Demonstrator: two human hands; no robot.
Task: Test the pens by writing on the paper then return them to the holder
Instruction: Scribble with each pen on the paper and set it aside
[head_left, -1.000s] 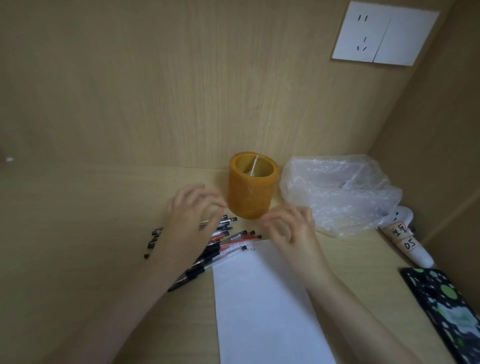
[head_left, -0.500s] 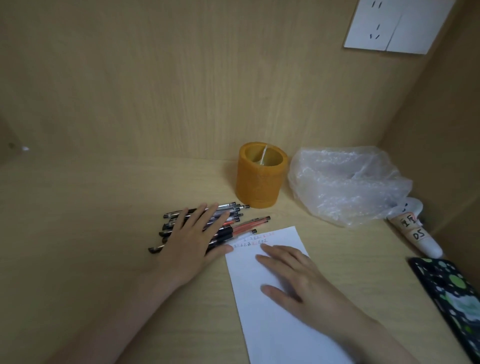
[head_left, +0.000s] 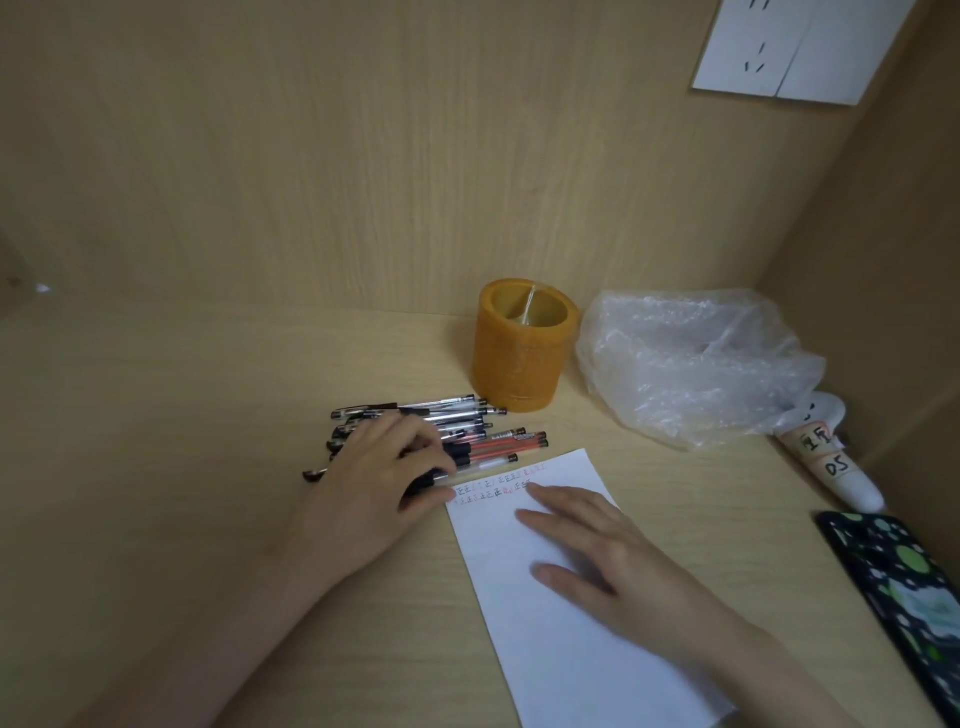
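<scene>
An orange cylindrical pen holder (head_left: 519, 364) stands by the back wall with only a thin divider showing inside it. Several black and red pens (head_left: 447, 410) lie in a pile on the desk, left of the holder. A white sheet of paper (head_left: 561, 665) lies in front, with two short rows of black and red marks along its top edge. My left hand (head_left: 374, 483) rests on the near side of the pile, fingers curled, thumb and fingers pinching a black pen. My right hand (head_left: 597, 561) lies flat on the paper, fingers spread.
A crumpled clear plastic bag (head_left: 691, 364) sits right of the holder. A white labelled tube (head_left: 831, 462) lies by the right wall, with a dark spotted phone (head_left: 904, 587) in front of it. A wall socket (head_left: 795, 47) is at the upper right.
Both hands came down from near the holder. The right hand settled flat on the paper. The left hand landed flat on the pens, then curled its fingers around a black pen.
</scene>
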